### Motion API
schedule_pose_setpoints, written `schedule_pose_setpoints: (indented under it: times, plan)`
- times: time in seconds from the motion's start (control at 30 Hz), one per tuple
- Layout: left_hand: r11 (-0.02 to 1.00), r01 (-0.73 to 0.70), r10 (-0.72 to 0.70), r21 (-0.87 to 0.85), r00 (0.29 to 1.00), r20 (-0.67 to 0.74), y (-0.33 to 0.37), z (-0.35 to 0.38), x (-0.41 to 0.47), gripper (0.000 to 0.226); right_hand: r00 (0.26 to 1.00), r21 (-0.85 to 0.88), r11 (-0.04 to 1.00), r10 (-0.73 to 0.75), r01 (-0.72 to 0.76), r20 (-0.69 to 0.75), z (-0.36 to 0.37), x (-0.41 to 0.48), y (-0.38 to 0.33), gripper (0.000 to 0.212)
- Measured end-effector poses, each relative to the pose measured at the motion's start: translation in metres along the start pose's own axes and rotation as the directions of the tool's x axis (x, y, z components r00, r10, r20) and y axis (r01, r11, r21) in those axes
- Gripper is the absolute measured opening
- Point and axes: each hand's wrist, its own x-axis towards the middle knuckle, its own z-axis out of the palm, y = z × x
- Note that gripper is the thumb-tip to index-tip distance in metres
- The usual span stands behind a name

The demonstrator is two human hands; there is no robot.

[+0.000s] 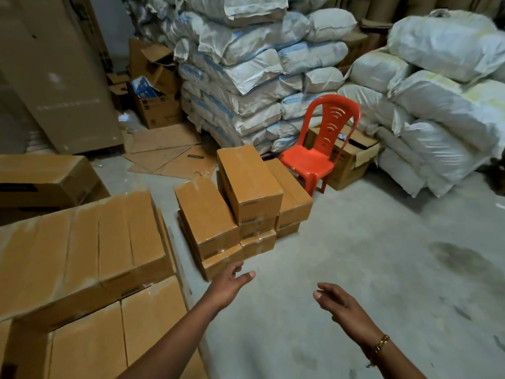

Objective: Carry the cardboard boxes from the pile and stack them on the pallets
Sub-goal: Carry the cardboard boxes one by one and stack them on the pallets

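Both hands empty, grip apart: left hand (228, 283) and right hand (341, 302) low center. Stacked boxes (82, 255) lower left. Box pile (240, 203) on floor, mid-frame; top box (250, 181) looked stiff, taped, probably moderately heavy, best held at the two short ends. Red chair (319, 151) behind.

Concrete floor (369, 255) under box pile (240, 203)
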Motion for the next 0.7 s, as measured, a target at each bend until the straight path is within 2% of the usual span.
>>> schedule_pose_setpoints:
  times: [0.23, 0.37, 0.6, 0.7]
  plan:
    - [0.999, 0.034, -0.036, -0.032, 0.998, -0.042, 0.057, 0.021, 0.102, 0.065, 0.999, 0.011, 1.0, 0.02, -0.02, 0.049, -0.066, 0.119, -0.019, 0.028]
    - [0.991, 0.084, -0.098, -0.102, 0.985, -0.14, 0.083, 0.029, 0.161, 0.06, 0.993, -0.014, 1.0, 0.019, -0.017, 0.114, -0.097, 0.203, -0.042, 0.028]
    - [0.978, 0.144, -0.174, -0.153, 0.964, -0.203, 0.12, 0.036, 0.226, 0.061, 0.959, -0.124, 0.992, 0.005, 0.032, 0.284, -0.118, 0.331, -0.108, 0.031]
    - [0.971, 0.167, -0.204, -0.169, 0.95, -0.237, 0.122, 0.027, 0.263, 0.06, 0.944, -0.151, 0.987, -0.007, 0.06, 0.329, -0.113, 0.39, -0.134, 0.02]
